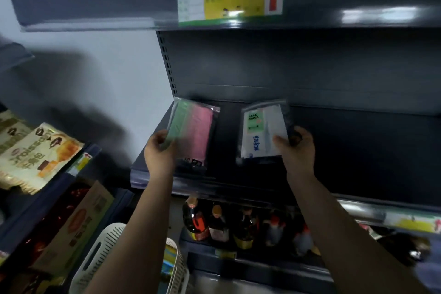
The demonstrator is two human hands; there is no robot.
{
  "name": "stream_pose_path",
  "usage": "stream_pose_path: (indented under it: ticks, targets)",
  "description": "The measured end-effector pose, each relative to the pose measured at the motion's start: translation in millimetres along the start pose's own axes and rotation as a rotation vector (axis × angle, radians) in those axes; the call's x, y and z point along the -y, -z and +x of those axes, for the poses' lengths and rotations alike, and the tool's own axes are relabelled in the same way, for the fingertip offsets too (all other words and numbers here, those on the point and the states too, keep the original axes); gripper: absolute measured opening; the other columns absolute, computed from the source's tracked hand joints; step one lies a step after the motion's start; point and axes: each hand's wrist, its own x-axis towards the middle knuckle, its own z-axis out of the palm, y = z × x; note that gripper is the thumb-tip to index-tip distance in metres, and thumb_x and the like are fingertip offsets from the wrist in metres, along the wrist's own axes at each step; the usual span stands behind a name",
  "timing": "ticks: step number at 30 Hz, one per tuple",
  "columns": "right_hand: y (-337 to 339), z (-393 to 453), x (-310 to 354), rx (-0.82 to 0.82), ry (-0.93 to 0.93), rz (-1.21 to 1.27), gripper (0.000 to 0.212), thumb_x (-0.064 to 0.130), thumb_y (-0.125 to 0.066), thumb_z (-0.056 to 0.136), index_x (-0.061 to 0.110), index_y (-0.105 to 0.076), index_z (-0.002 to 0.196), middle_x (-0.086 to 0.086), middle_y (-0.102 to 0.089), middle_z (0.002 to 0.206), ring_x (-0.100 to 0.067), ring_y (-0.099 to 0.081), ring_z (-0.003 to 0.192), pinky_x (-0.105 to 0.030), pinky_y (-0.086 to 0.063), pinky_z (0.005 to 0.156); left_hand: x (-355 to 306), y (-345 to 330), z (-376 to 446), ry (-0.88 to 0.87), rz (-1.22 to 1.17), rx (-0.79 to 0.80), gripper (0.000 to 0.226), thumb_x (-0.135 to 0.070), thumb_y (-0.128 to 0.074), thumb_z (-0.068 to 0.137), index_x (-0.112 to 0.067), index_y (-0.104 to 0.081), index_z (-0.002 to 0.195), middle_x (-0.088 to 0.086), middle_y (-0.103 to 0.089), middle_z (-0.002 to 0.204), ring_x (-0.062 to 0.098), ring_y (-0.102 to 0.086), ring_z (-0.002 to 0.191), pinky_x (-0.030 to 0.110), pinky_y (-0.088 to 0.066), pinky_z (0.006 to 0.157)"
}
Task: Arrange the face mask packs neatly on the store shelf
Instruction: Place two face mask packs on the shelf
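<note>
Both bare forearms reach up and forward from the lower edge of the view, well apart and roughly parallel. The left hand (159, 150) has its fingers curled round the lower left edge of a clear plastic pack of green and pink face masks (193, 130) — thumb on the near face. The right hand (294, 148) pinches the lower right corner of a clear plastic pack of white face masks (263, 130) — thumb across the front, fingers behind.

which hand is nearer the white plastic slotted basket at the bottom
Left. The left hand is above the white plastic slotted basket; the right hand is farther right.
</note>
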Motion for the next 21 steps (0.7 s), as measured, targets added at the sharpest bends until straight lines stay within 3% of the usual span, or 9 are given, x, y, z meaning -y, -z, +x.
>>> stream_pose_path:
  ticks: [2,4,7,10,12,15,21]
  targets:
    - [-5,-5,-4,-0.042,0.118,-0.4,0.067,0.017,-0.067,0.084,0.006,-0.033,0.141,-0.014,-0.044,0.137,-0.029,-0.039,0.126,-0.034,-0.033,0.099,3,6,9,-0.067,0.48,0.017,0.042,-0.011,-0.065,0.083,-0.009,-0.053,0.124,0.013,-0.052,0.12,0.035,-0.049,0.113,0.036,-0.044,0.087]
    - [-10,-12,-8,-0.096,0.28,-0.739,0.067,0.026,-0.064,0.085,0.009,-0.033,0.142,-0.013,-0.033,0.147,-0.031,-0.021,0.137,-0.042,-0.02,0.109,4,10,11,-0.188,0.765,0.069,0.059,-0.023,-0.068,0.082,-0.015,-0.045,0.135,0.014,-0.039,0.139,0.036,-0.034,0.129,0.045,-0.028,0.105]
    - [-24,-23,-9,0.088,0.41,-0.986,0.055,0.034,-0.054,0.091,0.018,-0.036,0.142,-0.006,-0.028,0.151,-0.029,-0.013,0.142,-0.046,-0.018,0.113,6,5,12,-0.366,0.874,0.277,0.063,-0.035,-0.065,0.083,-0.023,-0.041,0.14,0.008,-0.039,0.144,0.033,-0.035,0.13,0.043,-0.028,0.106]
    - [-43,-26,-9,0.36,0.395,-1.194,0.052,0.04,-0.036,0.099,0.024,-0.026,0.147,0.0,-0.017,0.157,-0.023,-0.006,0.145,-0.039,-0.01,0.118,10,-1,11,-0.489,1.014,0.462,0.05,-0.042,-0.055,0.088,-0.03,-0.045,0.136,0.002,-0.041,0.145,0.03,-0.034,0.132,0.04,-0.028,0.106]
    - [-56,-22,-11,0.44,0.359,-1.244,0.052,0.042,-0.029,0.1,0.027,-0.019,0.149,0.0,-0.012,0.159,-0.022,-0.003,0.147,-0.037,-0.005,0.119,12,-3,14,-0.538,1.053,0.501,0.04,-0.043,-0.051,0.09,-0.03,-0.052,0.127,0.0,-0.043,0.142,0.03,-0.034,0.132,0.039,-0.027,0.107]
    - [-64,-16,-15,0.499,0.301,-1.311,0.052,0.044,-0.024,0.101,0.028,-0.016,0.15,0.001,-0.008,0.16,-0.019,-0.003,0.147,-0.036,-0.005,0.119,14,-7,26,-0.555,1.071,0.521,0.035,-0.045,-0.048,0.091,-0.029,-0.054,0.122,0.0,-0.045,0.141,0.031,-0.036,0.131,0.041,-0.028,0.108]
    - [-60,-12,-21,0.434,0.269,-1.332,0.05,0.042,-0.026,0.101,0.027,-0.024,0.148,0.003,-0.012,0.159,-0.018,-0.006,0.147,-0.038,-0.008,0.12,15,-14,45,-0.561,1.105,0.579,0.039,-0.044,-0.043,0.093,-0.026,-0.049,0.127,0.003,-0.037,0.147,0.031,-0.03,0.136,0.042,-0.023,0.111]
